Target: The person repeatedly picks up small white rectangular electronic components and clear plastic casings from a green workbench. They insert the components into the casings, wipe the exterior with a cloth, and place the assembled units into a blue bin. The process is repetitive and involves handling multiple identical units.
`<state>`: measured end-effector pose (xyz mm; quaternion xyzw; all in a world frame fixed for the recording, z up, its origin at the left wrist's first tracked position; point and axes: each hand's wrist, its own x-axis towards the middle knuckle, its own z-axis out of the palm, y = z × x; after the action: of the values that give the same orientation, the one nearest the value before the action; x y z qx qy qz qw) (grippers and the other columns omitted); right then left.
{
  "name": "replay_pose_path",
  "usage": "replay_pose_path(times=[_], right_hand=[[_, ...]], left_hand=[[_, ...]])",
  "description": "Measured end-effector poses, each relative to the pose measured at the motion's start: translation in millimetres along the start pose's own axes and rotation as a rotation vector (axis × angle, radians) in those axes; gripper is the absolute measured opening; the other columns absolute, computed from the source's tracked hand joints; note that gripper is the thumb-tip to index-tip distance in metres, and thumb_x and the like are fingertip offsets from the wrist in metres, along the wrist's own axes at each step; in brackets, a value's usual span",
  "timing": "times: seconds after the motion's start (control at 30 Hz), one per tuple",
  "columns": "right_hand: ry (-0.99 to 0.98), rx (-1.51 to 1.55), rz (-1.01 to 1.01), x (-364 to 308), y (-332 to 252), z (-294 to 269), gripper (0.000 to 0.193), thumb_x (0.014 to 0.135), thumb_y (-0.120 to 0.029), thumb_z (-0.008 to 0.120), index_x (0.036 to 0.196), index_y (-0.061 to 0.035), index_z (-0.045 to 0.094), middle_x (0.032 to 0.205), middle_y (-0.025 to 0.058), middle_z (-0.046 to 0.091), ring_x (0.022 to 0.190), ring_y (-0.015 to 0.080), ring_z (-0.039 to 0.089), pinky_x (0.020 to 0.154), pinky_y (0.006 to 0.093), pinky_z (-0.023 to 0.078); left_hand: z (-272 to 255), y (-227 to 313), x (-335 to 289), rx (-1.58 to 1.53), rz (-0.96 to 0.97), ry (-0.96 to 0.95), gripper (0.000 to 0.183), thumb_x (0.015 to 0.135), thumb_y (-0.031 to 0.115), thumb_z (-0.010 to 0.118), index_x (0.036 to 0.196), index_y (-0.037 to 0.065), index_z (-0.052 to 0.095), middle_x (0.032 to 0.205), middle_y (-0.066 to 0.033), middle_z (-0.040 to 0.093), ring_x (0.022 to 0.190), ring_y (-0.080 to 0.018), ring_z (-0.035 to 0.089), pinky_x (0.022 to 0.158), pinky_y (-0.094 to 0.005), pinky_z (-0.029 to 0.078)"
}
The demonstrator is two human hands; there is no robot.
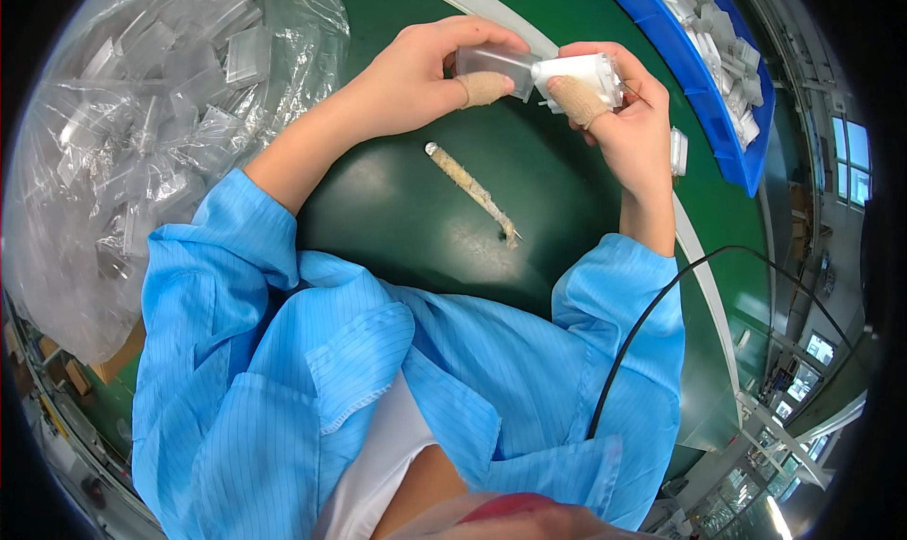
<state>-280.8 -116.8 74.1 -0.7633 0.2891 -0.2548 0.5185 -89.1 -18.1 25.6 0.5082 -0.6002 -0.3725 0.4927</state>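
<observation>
Over the green table, my left hand (430, 77) pinches a clear plastic cover (493, 66) between its wrapped thumb and fingers. My right hand (619, 101), its thumb also wrapped in tan tape, grips a small white plastic housing (578, 68) with a thin wire at its right end. The cover's right end meets the housing's left end; whether one sits inside the other I cannot tell. Below the hands, a thin stick wrapped in frayed tan material (472, 192) lies on the table. Another white part (678, 153) rests just right of my right wrist.
A large clear plastic bag (123, 209) with many clear covers fills the left side. At the upper right stands a blue bin (704, 115) holding several white parts. A pale strip (713, 304) curves along the table, and a black cable (642, 318) loops by my right sleeve.
</observation>
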Motion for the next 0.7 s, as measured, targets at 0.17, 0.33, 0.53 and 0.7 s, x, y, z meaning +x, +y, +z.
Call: replay_pose_path(times=[0.17,0.33,0.53,0.7], right_hand=[[-0.082,0.277,0.123,6,2,-5,0.027,0.076,-0.002,0.068,0.102,-0.0010,0.063,0.078,0.0037,0.063,0.057,0.0057,0.055,0.045,0.0179,0.042],[0.040,0.151,0.050,3,4,5,0.026,0.079,-0.006,0.069,0.104,-0.0009,0.062,0.078,0.0045,0.063,0.056,0.0064,0.055,0.045,0.0179,0.044],[0.031,0.269,0.095,3,11,9,0.026,0.080,-0.009,0.070,0.104,-0.0008,0.061,0.080,0.0051,0.063,0.059,0.0084,0.057,0.047,0.0186,0.046],[0.037,0.159,-0.027,5,18,10,0.028,0.078,-0.007,0.072,0.103,-0.0020,0.060,0.089,0.0045,0.063,0.075,0.0096,0.060,0.066,0.0222,0.049]], left_hand=[[-9,5,3,-0.183,-0.070,-0.105,0.035,0.085,0.008,0.065,0.118,0.002,0.058,0.108,-0.0045,0.063,0.097,-0.0118,0.059,0.084,-0.0260,0.048],[1,-1,0,-0.144,-0.050,-0.004,0.036,0.085,0.009,0.066,0.119,0.001,0.057,0.107,-0.0046,0.062,0.097,-0.0119,0.059,0.085,-0.0260,0.048],[10,0,-3,-0.030,-0.066,0.071,0.037,0.085,0.009,0.066,0.119,0.000,0.057,0.108,-0.0053,0.062,0.098,-0.0121,0.059,0.085,-0.0255,0.048],[4,0,0,-0.251,-0.167,0.024,0.037,0.085,0.008,0.065,0.120,-0.001,0.058,0.107,-0.0059,0.063,0.097,-0.0121,0.059,0.084,-0.0250,0.048]])
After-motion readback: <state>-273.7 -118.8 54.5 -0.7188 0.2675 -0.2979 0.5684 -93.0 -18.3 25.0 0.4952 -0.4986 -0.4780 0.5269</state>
